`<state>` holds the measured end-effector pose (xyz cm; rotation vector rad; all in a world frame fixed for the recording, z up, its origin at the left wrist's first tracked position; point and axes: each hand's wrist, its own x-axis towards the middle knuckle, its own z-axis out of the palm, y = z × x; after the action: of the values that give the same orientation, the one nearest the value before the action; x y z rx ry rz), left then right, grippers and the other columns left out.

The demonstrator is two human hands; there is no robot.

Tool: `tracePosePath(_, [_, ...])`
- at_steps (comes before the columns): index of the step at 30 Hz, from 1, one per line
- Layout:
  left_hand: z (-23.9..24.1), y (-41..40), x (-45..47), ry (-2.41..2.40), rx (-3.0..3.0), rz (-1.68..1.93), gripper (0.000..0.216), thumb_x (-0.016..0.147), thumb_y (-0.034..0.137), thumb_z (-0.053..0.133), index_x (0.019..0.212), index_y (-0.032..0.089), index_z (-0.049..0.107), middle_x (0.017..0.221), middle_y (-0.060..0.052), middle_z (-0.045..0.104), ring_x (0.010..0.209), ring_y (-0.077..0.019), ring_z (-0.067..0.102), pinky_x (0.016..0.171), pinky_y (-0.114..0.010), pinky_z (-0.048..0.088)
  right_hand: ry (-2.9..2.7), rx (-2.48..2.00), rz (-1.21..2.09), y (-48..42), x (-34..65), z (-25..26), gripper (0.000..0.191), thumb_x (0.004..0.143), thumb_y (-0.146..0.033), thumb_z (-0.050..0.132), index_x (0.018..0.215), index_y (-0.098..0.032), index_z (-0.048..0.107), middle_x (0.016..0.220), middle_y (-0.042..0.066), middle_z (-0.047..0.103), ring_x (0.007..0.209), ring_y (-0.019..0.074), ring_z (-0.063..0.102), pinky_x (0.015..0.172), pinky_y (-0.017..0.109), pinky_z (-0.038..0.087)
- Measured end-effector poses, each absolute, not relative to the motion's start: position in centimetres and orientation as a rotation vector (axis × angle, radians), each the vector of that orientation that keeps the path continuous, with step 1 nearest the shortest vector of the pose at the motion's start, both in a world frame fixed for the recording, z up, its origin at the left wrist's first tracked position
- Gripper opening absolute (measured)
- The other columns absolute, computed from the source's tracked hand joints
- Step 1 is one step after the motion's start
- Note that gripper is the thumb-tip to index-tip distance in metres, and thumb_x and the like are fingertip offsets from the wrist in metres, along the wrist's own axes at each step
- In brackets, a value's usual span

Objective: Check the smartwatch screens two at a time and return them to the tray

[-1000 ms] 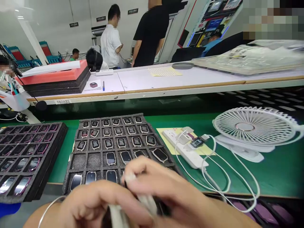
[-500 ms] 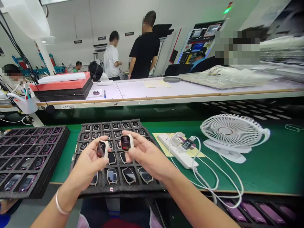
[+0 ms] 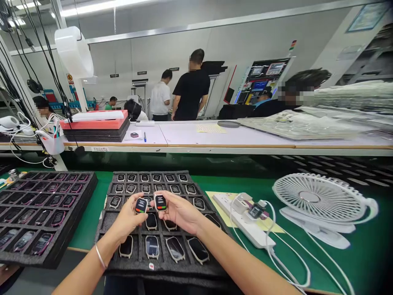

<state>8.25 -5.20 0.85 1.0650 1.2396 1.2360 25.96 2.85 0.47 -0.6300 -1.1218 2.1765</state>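
My left hand pinches a smartwatch body with a pale case and no strap, its screen lit with text and a red and green strip. In my right hand is a second strapless smartwatch, also lit with text and the same coloured strip. Both watches are held side by side, screens facing me, over a black foam tray. Rows of similar pale-cased watches lie in the tray's compartments, among them a dark-screened watch in the front row. My hands hide some compartments.
At left lies another foam tray of purple-rimmed watches. A white power strip with cables and a folding fan occupy the right. Behind runs a raised shelf with stacked foam; several people are beyond it.
The view has tilted up, so the bench sits lower in the picture. Both watches have turned more squarely toward me and come closer together; their screens now show text with a coloured strip.
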Motion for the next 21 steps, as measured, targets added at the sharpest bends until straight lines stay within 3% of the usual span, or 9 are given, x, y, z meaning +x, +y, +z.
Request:
tracePosePath(3, [0.7,-4.5,8.1,1.223,1.057,1.248,0.064,0.062,0.014,0.072,0.122,0.020,0.051,0.095,-0.003,0.062,0.073,-0.0120,0.054,0.054,-0.020,0.038,-1.167,-0.618,2.193,4.5,25.2,0.5,0.027,0.089,-0.042,0.064,0.101,-0.018,0.061,0.086,0.007,0.074,0.051,0.0126,0.065,0.047,0.022,0.046])
tracePosePath(7, [0.0,-3.7,7.8,1.226,1.067,1.220,0.054,0.067,0.016,0.070,0.117,0.019,0.051,0.095,-0.002,0.063,0.060,-0.0071,0.052,0.053,-0.021,0.041,-1.177,-0.588,2.218,5.3,24.8,-0.2,0.031,0.089,-0.047,0.063,0.101,-0.018,0.061,0.084,0.006,0.073,0.049,0.0116,0.064,0.046,0.021,0.046])
tracePosePath(12, [-1.3,-3.4,7.7,1.142,0.942,1.197,0.040,0.076,0.036,0.067,0.108,0.020,0.050,0.080,0.003,0.060,0.047,-0.0063,0.054,0.049,-0.022,0.041,-1.198,-0.585,2.218,4.4,25.6,-1.2,0.034,0.089,-0.050,0.063,0.101,-0.019,0.062,0.085,0.008,0.073,0.051,0.0111,0.064,0.050,0.022,0.049])
tracePosePath(21, [-2.6,-3.3,7.6,1.101,0.868,1.158,0.044,0.080,0.053,0.062,0.105,0.018,0.053,0.077,-0.001,0.065,0.044,-0.0092,0.058,0.046,-0.022,0.041,-1.169,-0.592,2.219,4.1,26.2,-1.2,0.041,0.083,-0.055,0.068,0.101,-0.019,0.064,0.086,0.007,0.073,0.052,0.0111,0.063,0.054,0.024,0.051])
